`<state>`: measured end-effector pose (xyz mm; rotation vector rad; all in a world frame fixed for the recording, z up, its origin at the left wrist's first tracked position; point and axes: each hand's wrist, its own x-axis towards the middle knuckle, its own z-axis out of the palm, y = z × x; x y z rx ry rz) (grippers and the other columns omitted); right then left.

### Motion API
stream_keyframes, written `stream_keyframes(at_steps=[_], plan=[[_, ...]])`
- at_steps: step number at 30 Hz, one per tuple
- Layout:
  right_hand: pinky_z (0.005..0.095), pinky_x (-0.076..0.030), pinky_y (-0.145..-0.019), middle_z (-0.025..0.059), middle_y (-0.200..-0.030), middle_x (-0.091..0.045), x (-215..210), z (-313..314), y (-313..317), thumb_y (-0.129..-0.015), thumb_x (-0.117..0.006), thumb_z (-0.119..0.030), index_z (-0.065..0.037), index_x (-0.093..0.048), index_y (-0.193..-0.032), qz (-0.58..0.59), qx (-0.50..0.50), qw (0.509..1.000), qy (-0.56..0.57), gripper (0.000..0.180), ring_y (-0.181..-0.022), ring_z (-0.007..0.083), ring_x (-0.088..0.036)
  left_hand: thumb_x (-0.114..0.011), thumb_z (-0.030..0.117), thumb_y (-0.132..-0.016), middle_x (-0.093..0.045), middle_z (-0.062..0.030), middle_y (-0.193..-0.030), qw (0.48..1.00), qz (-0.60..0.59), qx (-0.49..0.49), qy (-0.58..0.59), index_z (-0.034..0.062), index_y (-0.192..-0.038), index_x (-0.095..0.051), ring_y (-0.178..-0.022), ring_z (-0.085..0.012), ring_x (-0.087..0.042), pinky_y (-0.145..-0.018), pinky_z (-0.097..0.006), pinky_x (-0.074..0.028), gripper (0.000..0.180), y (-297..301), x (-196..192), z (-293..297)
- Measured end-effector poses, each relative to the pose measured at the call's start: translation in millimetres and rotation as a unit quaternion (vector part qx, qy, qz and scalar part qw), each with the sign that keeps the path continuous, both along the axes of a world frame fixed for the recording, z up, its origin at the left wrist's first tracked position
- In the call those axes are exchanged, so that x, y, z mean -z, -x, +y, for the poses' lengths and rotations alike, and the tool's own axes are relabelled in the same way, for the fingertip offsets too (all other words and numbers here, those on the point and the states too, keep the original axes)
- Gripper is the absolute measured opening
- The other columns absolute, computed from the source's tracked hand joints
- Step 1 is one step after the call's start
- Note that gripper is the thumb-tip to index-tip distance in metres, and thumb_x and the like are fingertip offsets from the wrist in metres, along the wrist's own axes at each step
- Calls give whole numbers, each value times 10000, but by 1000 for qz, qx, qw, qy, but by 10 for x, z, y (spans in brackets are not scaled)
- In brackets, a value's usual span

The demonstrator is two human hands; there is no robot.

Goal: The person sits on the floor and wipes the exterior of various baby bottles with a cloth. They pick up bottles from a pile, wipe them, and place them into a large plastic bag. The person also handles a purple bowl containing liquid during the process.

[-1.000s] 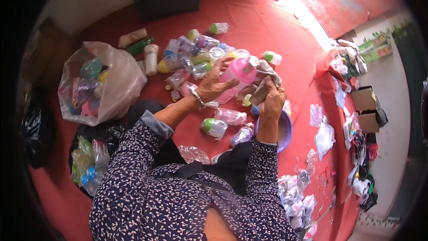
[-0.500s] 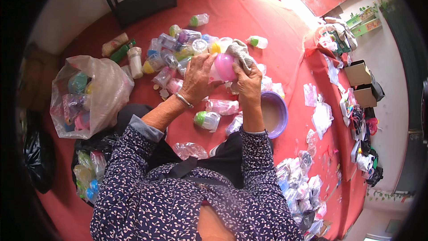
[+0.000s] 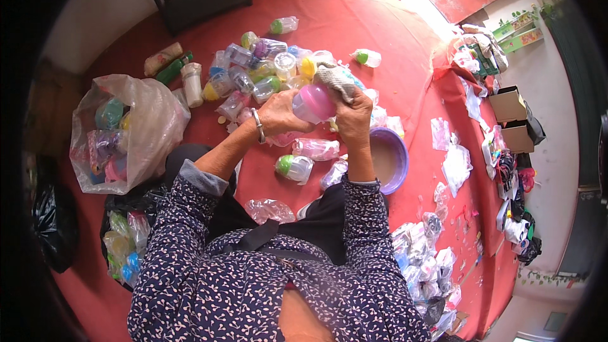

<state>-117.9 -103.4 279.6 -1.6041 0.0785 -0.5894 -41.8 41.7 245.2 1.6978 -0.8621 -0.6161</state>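
While both hands meet near the centre of the frame, a clear plastic bottle with a domed pink lid (image 3: 313,105) sits between them, its long axis on a slant: pink end toward the right and slightly up, clear body toward the lower left. Left hand (image 3: 280,115) has the body, fingers curled closed around it; right hand (image 3: 356,114) is closed on a crumpled grey cloth (image 3: 335,80) at the lid, how firmly I can't tell. Just right of that wrist, a round purple plastic basin (image 3: 406,163), cloudy brownish liquid inside! Above the hands, a heap of clear bottles with coloured lids (image 3: 240,79). Over at the left, a translucent whitish plastic sack (image 3: 164,101) gapes, teal, purple and pink pieces showing; below it, a black plastic bag (image 3: 125,202) holds yellow-green and blue ones.
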Motion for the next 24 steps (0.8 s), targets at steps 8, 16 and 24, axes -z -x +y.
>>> stream_keyframes(at_steps=[8, 16, 24], plan=[[381, -516, -786, 151, -986, -612, -45, -696, 92, -849, -506, -95, 27, -553, -1040, -44, 69, 907, -413, 231, -890, 263, -612, -755, 263, -579, -615, -94, -907, 991, -30, -100, 80, 33, -1029, -560, -805, -195, -594, -747, -313, -468, 542, 46, -71, -13], [348, -479, -809, 134, -1061, -582, -150, -477, 145, -905, -442, -377, 29, -496, -1127, 60, 18, 990, -123, 466, -897, 250, -590, -771, 360, -569, -602, -184, -925, 942, -251, -224, 1, 32, -1096, -498, -831, -339, -602, -710, -398, -491, 678, 163, -93, -108], [251, -468, -611, 17, -753, -615, 17, -146, -10, -893, -518, -190, 31, -620, -879, 75, 69, 986, 129, 244, -632, 116, -562, -787, 304, -574, -593, -201, -937, 942, -273, -196, -6, 9, -1083, -481, -834, -346, -604, -694, -397, -500, 663, 229, -70, -64]])
